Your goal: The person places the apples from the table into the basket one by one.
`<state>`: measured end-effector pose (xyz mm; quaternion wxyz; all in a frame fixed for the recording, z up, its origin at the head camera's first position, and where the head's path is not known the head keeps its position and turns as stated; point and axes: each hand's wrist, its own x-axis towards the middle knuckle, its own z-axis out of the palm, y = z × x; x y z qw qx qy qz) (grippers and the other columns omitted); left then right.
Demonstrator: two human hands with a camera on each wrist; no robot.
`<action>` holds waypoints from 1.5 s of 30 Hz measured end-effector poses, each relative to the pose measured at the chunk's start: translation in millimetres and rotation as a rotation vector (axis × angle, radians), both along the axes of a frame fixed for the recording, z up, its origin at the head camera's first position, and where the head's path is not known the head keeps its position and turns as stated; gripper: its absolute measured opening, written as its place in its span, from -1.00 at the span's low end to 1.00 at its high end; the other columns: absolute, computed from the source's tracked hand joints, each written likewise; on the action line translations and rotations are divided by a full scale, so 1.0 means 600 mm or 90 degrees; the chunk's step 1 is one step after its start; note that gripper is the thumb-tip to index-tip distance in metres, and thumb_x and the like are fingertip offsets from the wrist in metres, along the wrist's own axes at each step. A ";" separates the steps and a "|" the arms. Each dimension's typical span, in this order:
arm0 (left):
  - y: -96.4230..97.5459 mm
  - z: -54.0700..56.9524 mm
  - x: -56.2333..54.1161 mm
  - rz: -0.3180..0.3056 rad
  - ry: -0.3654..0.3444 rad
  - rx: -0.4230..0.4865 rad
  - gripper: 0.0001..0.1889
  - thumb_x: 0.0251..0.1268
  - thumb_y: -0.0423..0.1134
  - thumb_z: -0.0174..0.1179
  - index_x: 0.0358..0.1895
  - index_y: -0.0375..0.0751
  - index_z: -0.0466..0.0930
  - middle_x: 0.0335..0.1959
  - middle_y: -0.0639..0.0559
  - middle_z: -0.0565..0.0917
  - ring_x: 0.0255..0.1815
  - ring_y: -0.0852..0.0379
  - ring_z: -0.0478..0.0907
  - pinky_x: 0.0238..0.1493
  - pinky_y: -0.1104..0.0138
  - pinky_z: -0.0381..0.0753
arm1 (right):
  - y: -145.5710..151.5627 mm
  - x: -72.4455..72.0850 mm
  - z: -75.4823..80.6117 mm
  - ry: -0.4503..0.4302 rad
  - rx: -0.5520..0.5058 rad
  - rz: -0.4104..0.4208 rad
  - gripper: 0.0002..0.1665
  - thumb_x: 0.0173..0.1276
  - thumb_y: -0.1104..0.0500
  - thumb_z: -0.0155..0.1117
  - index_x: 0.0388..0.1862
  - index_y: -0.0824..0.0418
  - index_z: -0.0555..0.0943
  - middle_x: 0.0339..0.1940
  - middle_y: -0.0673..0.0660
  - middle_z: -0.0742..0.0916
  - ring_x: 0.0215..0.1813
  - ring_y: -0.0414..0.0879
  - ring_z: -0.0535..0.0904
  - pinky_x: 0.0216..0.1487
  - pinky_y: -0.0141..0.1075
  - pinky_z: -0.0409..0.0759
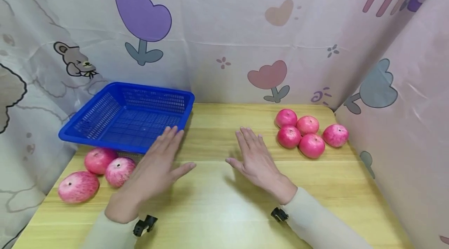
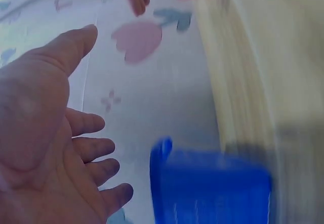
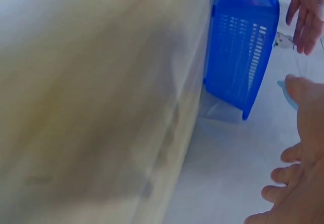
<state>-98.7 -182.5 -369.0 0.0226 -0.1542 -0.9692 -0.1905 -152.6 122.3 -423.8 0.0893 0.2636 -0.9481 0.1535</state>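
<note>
Holds left hand [image 1: 154, 167] straight-fingered with thumb apart, near blue basket [image 1: 140, 122] at ten o'clock on table [image 1: 217, 210]; holds right hand [image 1: 257, 159] likewise, near five pink fruits [image 1: 312, 146] at two, with three more fruits [image 1: 118, 173] at nine.

Left forearm [image 1: 109, 233] and right forearm [image 1: 320, 223] slanted inward, pale-sleeved, wrists bare. Left hand [image 1: 154, 167] hung raised over left part of wooden surface [image 1: 217, 206], back upward, fingers straight, aimed toward far edge and slightly right. Right hand [image 1: 257, 163] mirrored it right of middle, fingers extended far-edgeward, slightly left. Thumbs spread inward, toward each other; hands stood apart.
</note>
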 end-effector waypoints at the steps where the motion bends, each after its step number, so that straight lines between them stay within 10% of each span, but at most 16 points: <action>1: -0.010 0.001 -0.002 0.010 -0.001 0.002 0.06 0.47 0.37 0.16 0.74 -0.21 -0.09 0.76 -0.24 -0.12 0.78 -0.26 -0.28 0.73 -0.18 -0.18 | -0.007 -0.003 0.002 0.003 0.007 0.008 0.08 0.55 -0.37 0.15 0.73 0.27 0.12 0.74 0.29 0.20 0.75 0.24 0.07 0.70 0.27 -0.01; 16: -0.124 -0.024 -0.029 0.098 -0.042 -0.053 0.33 0.32 0.55 0.14 0.67 -0.52 -0.21 0.68 -0.55 -0.14 0.71 -0.49 -0.36 0.61 -0.39 -0.45 | -0.148 -0.040 0.026 -0.007 0.135 0.114 0.10 0.58 -0.49 -0.06 0.79 0.13 -0.04 0.79 0.20 0.11 0.79 0.12 -0.08 0.74 0.19 -0.06; 30: -0.127 -0.051 -0.032 0.097 -0.024 -0.103 0.32 0.29 0.57 0.14 0.68 -0.50 -0.13 0.67 -0.56 -0.06 0.72 -0.47 -0.31 0.61 -0.31 -0.64 | -0.246 -0.035 0.023 0.029 0.228 0.207 0.04 0.62 -0.48 -0.20 0.79 0.08 -0.08 0.81 0.08 0.03 0.80 0.01 -0.23 0.74 0.16 -0.04; 45: -0.088 -0.047 -0.028 0.061 -0.014 -0.090 0.20 0.38 0.41 0.23 0.69 -0.44 -0.11 0.70 -0.49 -0.05 0.74 -0.42 -0.29 0.63 -0.38 -0.46 | -0.217 -0.043 0.018 0.026 0.216 0.203 -0.01 0.63 -0.46 -0.14 0.78 0.06 0.03 0.79 0.03 0.12 0.80 0.00 -0.17 0.75 0.13 -0.10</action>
